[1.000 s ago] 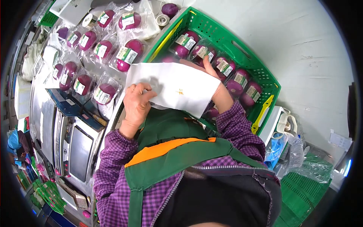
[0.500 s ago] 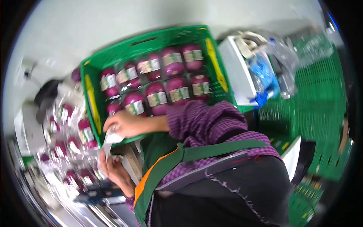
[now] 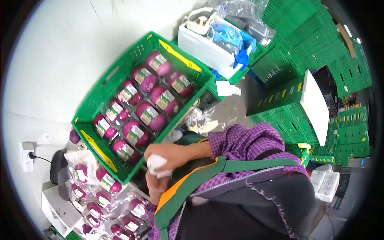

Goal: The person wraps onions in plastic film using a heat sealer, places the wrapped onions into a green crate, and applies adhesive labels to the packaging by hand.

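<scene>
My right hand point(image 3: 176, 155) is closed around crumpled white paper point(image 3: 157, 163), in front of the green crate's near edge. Just below it, my left hand point(image 3: 157, 187) has its fingers curled against the underside of the paper; part of them is hidden. The green crate point(image 3: 105, 82), with yellow handles, holds labelled clear packs of round purple produce point(image 3: 150, 116) that look like red onions, lying in rows.
More labelled purple packs point(image 3: 105, 180) lie in clear plastic at the lower left. A white box point(image 3: 200, 48) with blue plastic stands behind the crate. Stacked green crates point(image 3: 280, 116) are on the right. A power plug point(image 3: 28, 155) sits on the wall.
My view has turned, and the crate appears tilted. The white strip stretched between my hands is now bunched up, and my hands have come together.
</scene>
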A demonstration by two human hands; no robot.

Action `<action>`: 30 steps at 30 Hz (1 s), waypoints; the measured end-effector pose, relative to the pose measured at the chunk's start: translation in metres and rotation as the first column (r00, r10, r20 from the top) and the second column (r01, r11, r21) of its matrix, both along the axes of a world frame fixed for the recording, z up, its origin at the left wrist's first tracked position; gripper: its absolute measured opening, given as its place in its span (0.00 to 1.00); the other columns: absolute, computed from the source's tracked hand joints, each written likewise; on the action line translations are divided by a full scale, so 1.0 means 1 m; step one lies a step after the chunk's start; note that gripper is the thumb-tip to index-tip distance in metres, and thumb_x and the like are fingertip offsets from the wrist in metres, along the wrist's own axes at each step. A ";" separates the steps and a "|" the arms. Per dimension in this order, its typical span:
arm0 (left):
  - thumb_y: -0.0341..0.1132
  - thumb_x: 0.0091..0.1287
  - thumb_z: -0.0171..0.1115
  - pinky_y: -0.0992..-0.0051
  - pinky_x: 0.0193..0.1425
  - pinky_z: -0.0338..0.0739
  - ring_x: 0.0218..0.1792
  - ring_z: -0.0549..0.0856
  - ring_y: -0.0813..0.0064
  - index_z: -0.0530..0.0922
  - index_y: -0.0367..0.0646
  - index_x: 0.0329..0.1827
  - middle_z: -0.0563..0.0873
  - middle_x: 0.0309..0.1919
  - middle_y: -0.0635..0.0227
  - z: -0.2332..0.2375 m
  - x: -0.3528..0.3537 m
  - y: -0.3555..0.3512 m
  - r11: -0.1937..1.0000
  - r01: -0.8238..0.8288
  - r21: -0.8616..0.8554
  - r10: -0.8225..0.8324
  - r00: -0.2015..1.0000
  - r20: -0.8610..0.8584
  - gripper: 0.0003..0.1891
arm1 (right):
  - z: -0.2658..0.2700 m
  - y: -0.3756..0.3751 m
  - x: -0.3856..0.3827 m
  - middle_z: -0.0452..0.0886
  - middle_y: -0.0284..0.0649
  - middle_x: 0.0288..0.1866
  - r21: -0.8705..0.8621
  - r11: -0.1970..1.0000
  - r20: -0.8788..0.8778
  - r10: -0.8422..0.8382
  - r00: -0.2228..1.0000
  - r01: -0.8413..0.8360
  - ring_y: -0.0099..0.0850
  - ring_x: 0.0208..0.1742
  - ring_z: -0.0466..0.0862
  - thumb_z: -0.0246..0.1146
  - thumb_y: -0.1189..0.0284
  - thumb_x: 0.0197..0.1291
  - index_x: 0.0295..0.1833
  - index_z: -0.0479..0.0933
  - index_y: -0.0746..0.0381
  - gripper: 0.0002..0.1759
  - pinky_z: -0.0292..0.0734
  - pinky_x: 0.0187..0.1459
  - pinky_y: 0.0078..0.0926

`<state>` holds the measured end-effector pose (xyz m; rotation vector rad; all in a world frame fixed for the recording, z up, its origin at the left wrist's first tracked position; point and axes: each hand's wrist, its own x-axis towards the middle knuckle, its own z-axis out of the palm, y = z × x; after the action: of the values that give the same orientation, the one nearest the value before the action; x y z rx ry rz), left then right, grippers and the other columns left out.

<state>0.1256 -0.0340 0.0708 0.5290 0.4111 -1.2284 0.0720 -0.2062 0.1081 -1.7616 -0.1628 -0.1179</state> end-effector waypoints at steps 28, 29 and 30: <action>0.39 0.63 0.67 0.75 0.54 0.72 0.51 0.76 0.77 0.63 0.45 0.67 0.76 0.51 0.68 0.006 -0.056 -0.087 0.529 -0.839 0.127 0.598 0.475 0.646 0.31 | -0.024 0.001 0.024 0.63 0.51 0.66 -0.425 0.899 0.153 0.190 0.970 -0.109 0.47 0.65 0.67 0.66 0.68 0.52 0.55 0.67 0.62 0.25 0.62 0.63 0.42; 0.39 0.64 0.66 0.75 0.53 0.73 0.50 0.77 0.77 0.64 0.45 0.66 0.77 0.49 0.69 0.004 -0.057 -0.086 0.520 -0.843 0.137 0.622 0.484 0.615 0.30 | -0.014 0.002 0.023 0.61 0.54 0.68 -0.470 0.865 0.148 0.274 0.950 -0.176 0.50 0.68 0.64 0.62 0.68 0.54 0.61 0.65 0.64 0.29 0.58 0.66 0.44; 0.40 0.64 0.66 0.76 0.52 0.73 0.49 0.77 0.78 0.65 0.44 0.66 0.78 0.48 0.69 0.004 -0.059 -0.083 0.514 -0.847 0.138 0.644 0.487 0.589 0.29 | -0.014 0.004 0.023 0.61 0.54 0.68 -0.467 0.863 0.152 0.291 0.945 -0.191 0.50 0.68 0.64 0.62 0.68 0.54 0.61 0.65 0.64 0.29 0.58 0.66 0.44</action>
<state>0.0667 -0.1166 0.0752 0.8653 0.4202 -0.0693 0.0946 -0.2023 0.0937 -2.1691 -0.6139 -0.0948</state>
